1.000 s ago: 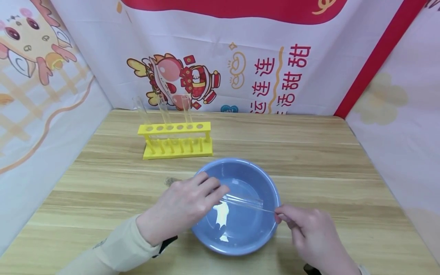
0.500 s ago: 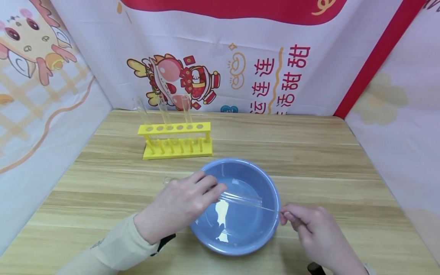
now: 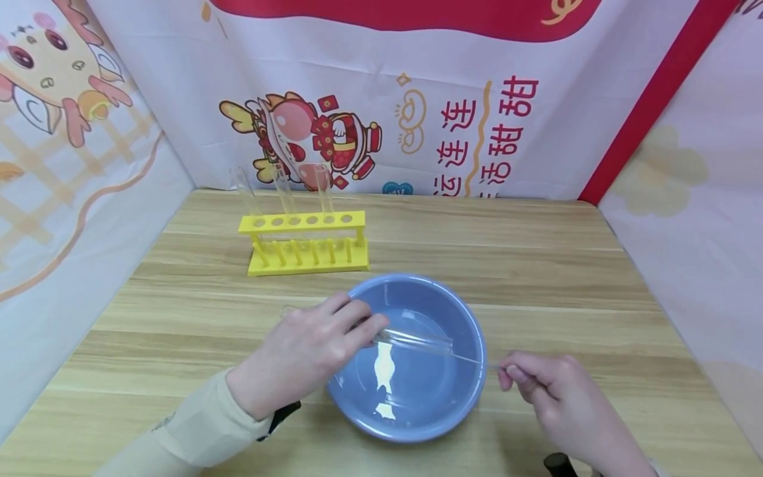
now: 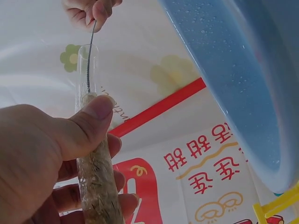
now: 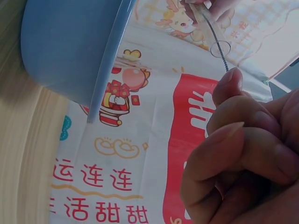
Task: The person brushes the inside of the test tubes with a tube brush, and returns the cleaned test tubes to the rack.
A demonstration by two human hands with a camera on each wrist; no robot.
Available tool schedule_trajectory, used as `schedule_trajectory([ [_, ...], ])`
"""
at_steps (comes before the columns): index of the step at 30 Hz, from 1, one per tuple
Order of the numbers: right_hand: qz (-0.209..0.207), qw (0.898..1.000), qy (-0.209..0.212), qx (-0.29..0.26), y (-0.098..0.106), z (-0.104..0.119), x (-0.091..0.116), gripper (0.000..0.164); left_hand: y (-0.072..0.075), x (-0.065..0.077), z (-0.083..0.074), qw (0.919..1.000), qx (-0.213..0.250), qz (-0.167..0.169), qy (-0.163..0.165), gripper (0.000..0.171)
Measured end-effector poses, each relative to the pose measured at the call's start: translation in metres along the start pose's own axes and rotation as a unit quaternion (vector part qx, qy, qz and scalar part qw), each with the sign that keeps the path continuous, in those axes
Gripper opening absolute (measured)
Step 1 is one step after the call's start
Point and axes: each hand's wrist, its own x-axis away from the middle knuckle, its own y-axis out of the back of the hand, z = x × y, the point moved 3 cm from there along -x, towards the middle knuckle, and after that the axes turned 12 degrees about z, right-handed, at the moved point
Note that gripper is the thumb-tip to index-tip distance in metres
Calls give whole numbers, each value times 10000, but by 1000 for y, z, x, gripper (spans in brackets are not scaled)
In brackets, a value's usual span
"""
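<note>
Over the blue basin (image 3: 468, 391), my left hand (image 3: 310, 351) grips a clear glass test tube (image 3: 426, 342), held nearly level with its mouth to the right. Inside the tube sits the bristled head of a test tube brush (image 4: 99, 186), beside the fingers in the left wrist view. The brush's thin twisted wire (image 4: 88, 65) comes out through the mouth. Just right of the basin, my right hand (image 3: 560, 394) pinches the wire's outer end between thumb and curled forefinger. The right wrist view shows the tube's round mouth (image 5: 220, 49) near those fingers.
A yellow test tube rack (image 3: 310, 268) stands behind the basin to the left. Several of its holes show, and clear test tubes (image 3: 324, 189) stand in it. Water drops cling to the basin's inner wall (image 4: 224, 56). Printed cloth walls (image 3: 369, 59) enclose the wooden table (image 3: 536, 265).
My right hand has moved right, drawing more wire out of the tube. The bristles have left the tube's far left end. My left hand has shifted slightly left with the tube.
</note>
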Motion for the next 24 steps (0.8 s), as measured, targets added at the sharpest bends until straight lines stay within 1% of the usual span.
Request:
schedule_trajectory([
  [4, 44, 9999, -86, -103, 3, -3, 4, 48, 1, 1, 2, 10000, 5, 59, 41, 35],
  [12, 111, 9995, -172, -237, 12, -7, 10, 50, -2, 6, 6, 9994, -243, -265, 24, 30],
  [14, 144, 9995, -167, -236, 13, -8, 12, 50, -2, 7, 7, 9992, -268, -292, 19, 29],
  [17, 173, 9994, -175, -224, 14, -10, 14, 50, -1, 9, 8, 9994, -228, -238, 57, 29],
  [22, 210, 9996, -122, -159, 16, -12, 16, 50, 0, 12, 9, 9998, -62, -12, 184, 34],
  [24, 220, 9996, -117, -137, 16, -13, 18, 50, 0, 13, 10, 9998, -61, 3, 204, 34],
])
